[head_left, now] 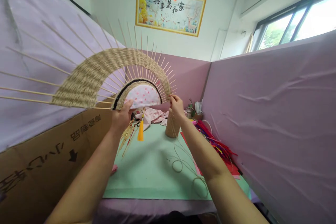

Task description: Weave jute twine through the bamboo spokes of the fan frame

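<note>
A large half-round woven fan (86,77) is held up above the table, its thin sticks spreading out past the woven band. At its centre is a half-disc of white cloth with pink spots (144,96), edged in black. My left hand (122,117) grips the lower left of this centre, the thumb lying over the cloth. With fingers pinched, my right hand (177,105) holds the right end of the woven band. Twine (175,150) hangs down below my right hand and loops on the table. A yellow tassel (140,131) dangles under the fan's centre.
A brown cone of twine (172,127) stands on the green tabletop (147,171). Colourful strips (217,143) lie along the right side, pink cloth (152,116) at the back. A cardboard box (52,154) borders the left; a pink partition (275,112) rises on the right.
</note>
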Motion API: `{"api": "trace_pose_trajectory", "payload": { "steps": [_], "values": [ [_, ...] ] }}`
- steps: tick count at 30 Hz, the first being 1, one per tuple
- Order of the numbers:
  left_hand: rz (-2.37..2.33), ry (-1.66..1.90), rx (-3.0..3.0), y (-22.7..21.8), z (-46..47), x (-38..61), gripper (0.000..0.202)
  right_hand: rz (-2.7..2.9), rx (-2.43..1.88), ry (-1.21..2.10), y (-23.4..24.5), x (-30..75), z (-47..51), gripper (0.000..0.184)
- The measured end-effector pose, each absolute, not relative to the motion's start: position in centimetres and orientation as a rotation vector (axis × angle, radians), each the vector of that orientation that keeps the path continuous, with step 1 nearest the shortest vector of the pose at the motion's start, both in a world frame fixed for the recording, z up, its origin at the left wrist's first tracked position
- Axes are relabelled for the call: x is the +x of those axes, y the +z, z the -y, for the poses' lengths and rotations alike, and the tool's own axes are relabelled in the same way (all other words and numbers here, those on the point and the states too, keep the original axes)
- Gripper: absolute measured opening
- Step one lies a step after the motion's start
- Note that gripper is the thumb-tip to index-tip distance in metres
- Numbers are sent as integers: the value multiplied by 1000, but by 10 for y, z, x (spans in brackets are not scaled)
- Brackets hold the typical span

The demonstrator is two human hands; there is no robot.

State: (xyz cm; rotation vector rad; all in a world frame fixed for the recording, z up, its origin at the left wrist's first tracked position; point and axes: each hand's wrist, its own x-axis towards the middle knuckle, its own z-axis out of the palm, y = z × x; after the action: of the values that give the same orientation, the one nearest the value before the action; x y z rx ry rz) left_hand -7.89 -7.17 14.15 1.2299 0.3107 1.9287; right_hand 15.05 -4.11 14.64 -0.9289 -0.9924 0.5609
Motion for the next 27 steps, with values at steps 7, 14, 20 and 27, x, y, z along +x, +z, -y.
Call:
{"api": "trace_pose_trajectory", "payload": {
  "steps": [7,14,20,27],
  "values": [
    [-82,1579,935,115,71,-43,30,865,-807,389,116,201,115,28],
    [-85,1318,685,56,52,-14,34,675,-776,323,73,207,174,33],
    [-105,1349,335,12,34,2,38,695,-938,121,39,176,193,35],
    [-175,1394,232,-1,22,-6,36,602,-959,230,10,151,194,37]
  ]
}}
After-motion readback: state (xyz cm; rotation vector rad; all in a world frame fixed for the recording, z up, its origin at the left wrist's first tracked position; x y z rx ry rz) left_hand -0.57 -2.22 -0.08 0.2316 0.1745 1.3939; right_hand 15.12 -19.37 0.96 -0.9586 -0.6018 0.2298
